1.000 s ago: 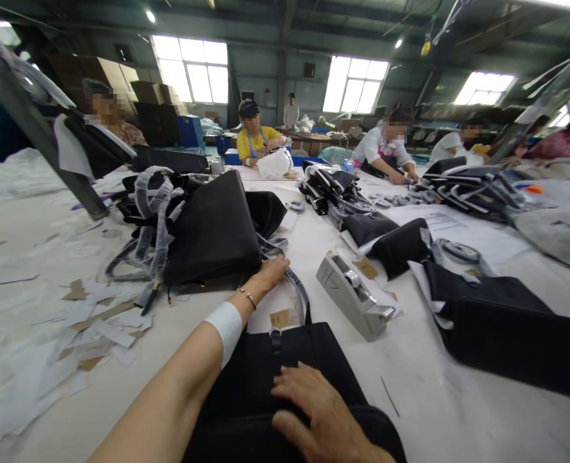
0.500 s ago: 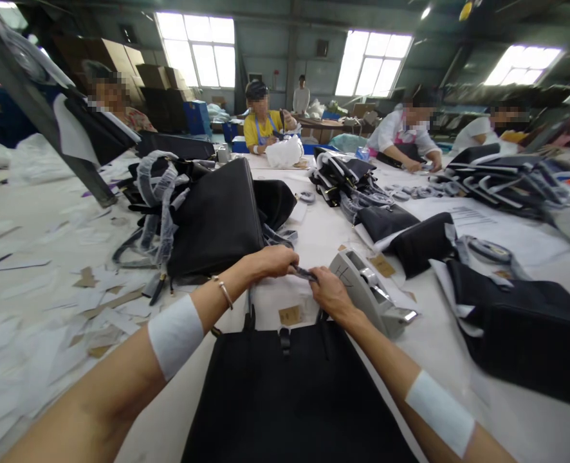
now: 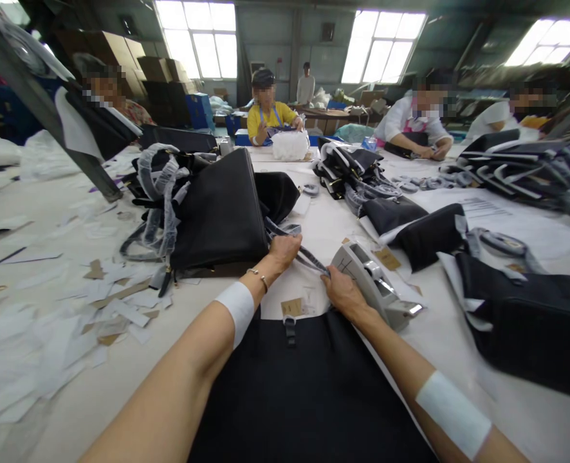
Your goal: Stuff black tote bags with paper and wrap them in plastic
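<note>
A dark strap (image 3: 310,258) stretches between my two hands above the far edge of a black bag (image 3: 304,392). My left hand (image 3: 285,251) is closed round the strap's left part. The strap's right end is pinched in my right hand (image 3: 343,289), just left of a grey tape dispenser (image 3: 372,283). The black bag lies flat in front of me, with a small buckle tab (image 3: 290,331) at its top edge. A brown card (image 3: 291,307) lies just beyond the tab.
On the white table (image 3: 169,379), another black bag (image 3: 220,218) with wrapped straps stands left. Paper scraps (image 3: 125,308) cover the left side. More black bags (image 3: 531,321) lie right. A slanted metal post (image 3: 67,128) rises at left. Several people work across the table.
My hands have moved apart, showing more of the strap between them. My left forearm has swung inward over the bag's left edge. The view has shifted slightly.
</note>
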### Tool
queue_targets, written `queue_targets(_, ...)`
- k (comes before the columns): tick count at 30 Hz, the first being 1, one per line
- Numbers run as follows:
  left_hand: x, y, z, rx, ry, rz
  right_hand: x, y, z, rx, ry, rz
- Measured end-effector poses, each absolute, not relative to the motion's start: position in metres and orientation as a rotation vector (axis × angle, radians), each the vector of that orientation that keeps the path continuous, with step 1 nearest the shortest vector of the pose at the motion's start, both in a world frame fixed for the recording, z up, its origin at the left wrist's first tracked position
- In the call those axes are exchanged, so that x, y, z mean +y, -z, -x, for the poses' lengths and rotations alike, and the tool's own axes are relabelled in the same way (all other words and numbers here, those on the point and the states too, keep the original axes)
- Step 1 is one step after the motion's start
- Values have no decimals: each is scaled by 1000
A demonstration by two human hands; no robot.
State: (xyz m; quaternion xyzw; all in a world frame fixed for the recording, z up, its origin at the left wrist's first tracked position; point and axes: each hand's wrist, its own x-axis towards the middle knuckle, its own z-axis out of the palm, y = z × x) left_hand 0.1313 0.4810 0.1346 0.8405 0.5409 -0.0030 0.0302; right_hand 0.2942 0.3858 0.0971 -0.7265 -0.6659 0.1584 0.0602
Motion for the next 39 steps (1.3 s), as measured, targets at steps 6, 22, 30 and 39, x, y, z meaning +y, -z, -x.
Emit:
queue_targets(6,465,-109,-114,1744,-43,-2496,392,-95,-292,-2065,-477,2294)
queue_targets(22,476,-127,-83,1835,-170,-2411,367,-88,-300,-2158,-262,2127)
queue_targets(30,455,-105,-73,1784,-235,-2478,396,-104,-290,-2025,-341,2089)
queue_targets(39,451,-100,-73,1765,-183,-2589,433,-107,-274,-2167,-315,2185)
